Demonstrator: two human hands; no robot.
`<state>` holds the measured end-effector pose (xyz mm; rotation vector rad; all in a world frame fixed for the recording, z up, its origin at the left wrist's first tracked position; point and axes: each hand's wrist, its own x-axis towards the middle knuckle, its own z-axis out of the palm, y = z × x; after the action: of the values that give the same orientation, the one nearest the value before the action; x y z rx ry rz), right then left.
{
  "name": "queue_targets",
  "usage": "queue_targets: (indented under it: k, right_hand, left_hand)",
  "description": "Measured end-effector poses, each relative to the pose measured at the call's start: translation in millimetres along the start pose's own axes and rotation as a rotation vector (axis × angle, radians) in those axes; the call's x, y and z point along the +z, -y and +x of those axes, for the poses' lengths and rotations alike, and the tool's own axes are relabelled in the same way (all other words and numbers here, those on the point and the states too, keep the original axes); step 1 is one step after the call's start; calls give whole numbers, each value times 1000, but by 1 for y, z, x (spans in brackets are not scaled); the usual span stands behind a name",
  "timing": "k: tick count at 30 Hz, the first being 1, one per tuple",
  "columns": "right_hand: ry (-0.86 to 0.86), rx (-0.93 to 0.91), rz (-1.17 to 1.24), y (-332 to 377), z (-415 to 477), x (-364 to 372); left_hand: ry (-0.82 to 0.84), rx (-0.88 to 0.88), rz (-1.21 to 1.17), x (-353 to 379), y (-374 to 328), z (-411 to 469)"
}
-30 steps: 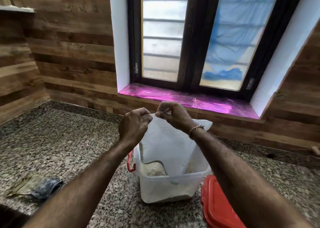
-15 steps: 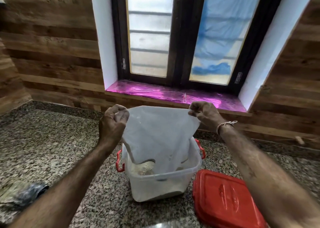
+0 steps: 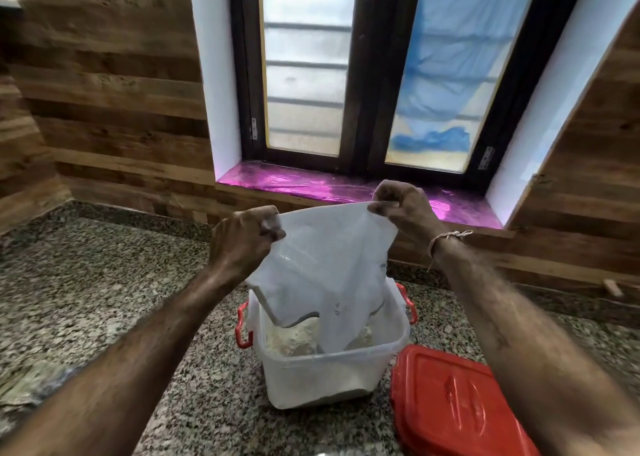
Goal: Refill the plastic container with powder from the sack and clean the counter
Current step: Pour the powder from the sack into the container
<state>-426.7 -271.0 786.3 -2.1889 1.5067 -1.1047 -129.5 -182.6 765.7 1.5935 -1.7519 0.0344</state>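
Observation:
A white woven sack [image 3: 329,268] hangs upside down over a clear plastic container [image 3: 329,376] with red side latches on the granite counter. My left hand [image 3: 242,239] pinches the sack's upper left corner and my right hand [image 3: 403,206] pinches its upper right corner, stretching the cloth between them. The sack's lower end dips inside the container. Pale powder [image 3: 294,338] lies heaped in the container, partly hidden behind the sack.
The container's red lid [image 3: 457,403] lies flat on the counter to its right. A crumpled cloth [image 3: 27,383] sits at the left edge. A speckled granite counter [image 3: 104,282] runs to wood-panelled walls, and a window with a pink sill [image 3: 329,185] stands behind.
My hands moved apart from a close pinch to holding the sack spread wide by its two corners. The view shifted, bringing the red lid more into sight.

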Motion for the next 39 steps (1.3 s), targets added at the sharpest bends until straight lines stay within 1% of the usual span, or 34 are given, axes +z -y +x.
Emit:
queue_targets:
  k: [2, 4, 5, 6, 7, 10, 12, 13, 14, 16, 17, 19, 20, 23, 24, 25, 26, 27, 28, 30, 31, 32, 33, 34, 35, 36, 37, 38, 39]
  right_hand:
    - [20, 109, 215, -13, -3, 0]
    - [130, 266, 490, -27, -15, 6]
    - [176, 336, 590, -33, -23, 11]
    - [186, 373, 646, -37, -31, 15]
    - [150, 384, 657, -41, -34, 19]
    - [-100, 345, 604, -47, -25, 19]
    - [-178, 313, 582, -46, -16, 15]
    - [-191, 304, 594, -46, -14, 13]
    - [-196, 304, 632, -46, -14, 13]
    - [-201, 297, 729, -45, -17, 13]
    - [-205, 291, 765, -44, -17, 14]
    - [-166, 306, 843, -42, -20, 13]
    - [-98, 339, 876, -42, -22, 14]
    - [217, 489, 824, -49, -38, 21]
    - [291, 539, 787, -53, -45, 28]
    - [321, 583, 753, -56, -52, 34]
    - [293, 615, 736, -57, -58, 40]
    - [225, 626, 736, -58, -60, 45]
    - [132, 616, 755, -59, -61, 47]
    - [-59, 561, 788, -59, -55, 44]
    - [-116, 516, 784, -58, -50, 41]
    - [-142, 477, 789, -57, -47, 36]
    - [-128, 449, 825, -56, -45, 32]
    - [-65, 451, 873, -56, -45, 29]
    - [51, 486, 892, -58, -48, 27]
    - [189, 521, 855, -59, -55, 28]
    - [303, 543, 760, -61, -63, 29]
    - [345, 556, 664, -62, -69, 32]
    - [298, 567, 606, -63, -73, 36]
  left_hand:
    - [8, -31, -32, -1, 3, 1]
    - [12, -40, -60, 0, 8, 0]
    - [20, -36, -71, 0, 10, 0]
    - [32, -27, -80, 0, 11, -2]
    - [42, -7, -73, -1, 12, -2]
    - [13, 39, 23, 1, 13, -1]
    - [-19, -6, 27, 2, 19, 1]
    - [-19, -62, -55, 4, 23, 0]
    - [-7, -149, -232, 7, 31, -2]
    - [62, -353, -704, 12, 46, -9]
    - [113, -426, -886, 15, 52, -15]
    - [174, -489, -1028, 21, 58, -23]
    - [158, -502, -1053, 23, 58, -24]
    - [58, -496, -1075, 23, 55, -20]
    - [31, -481, -1085, 22, 56, -17]
    - [3, -473, -1108, 22, 56, -14]
    - [-24, -472, -1122, 22, 57, -13]
    - [-35, -483, -1117, 23, 59, -13]
    - [-11, -507, -1087, 25, 60, -15]
    - [149, -535, -998, 33, 59, -28]
    - [229, -530, -980, 38, 58, -37]
    - [257, -530, -990, 44, 59, -44]
    - [234, -540, -1023, 48, 59, -47]
    - [188, -554, -1043, 51, 61, -48]
    - [140, -567, -1055, 53, 62, -45]
    - [105, -570, -1050, 53, 64, -41]
    - [83, -559, -1045, 51, 63, -37]
    - [75, -542, -1023, 50, 63, -35]
    - [79, -518, -988, 51, 64, -35]
